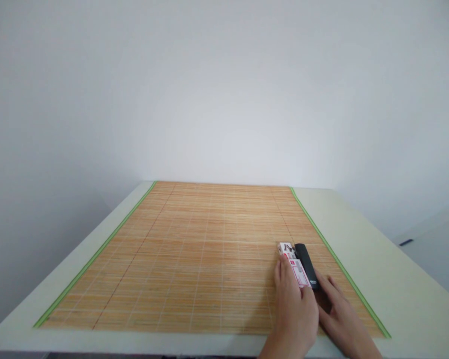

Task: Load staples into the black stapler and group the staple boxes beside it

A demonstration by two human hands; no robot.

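Observation:
A small white-and-pink box (300, 272) lies on the right part of the bamboo mat, with another small printed white box (285, 247) just beyond it. Right beside them is a black stapler (306, 264), pointing away from me. My left hand (294, 311) is closed on the white-and-pink box, fingers along its left side and thumb at the near end. Fingertips of my right hand (340, 314) rest by the near right end of the stapler. That hand's thumb and fingers are spread apart, with nothing seen between them.
The bamboo mat (194, 254) with green edges covers most of a pale table (389, 279). A white wall (224, 94) rises behind the table. At the far right, a dark handle-like piece (406, 243) shows on a white surface.

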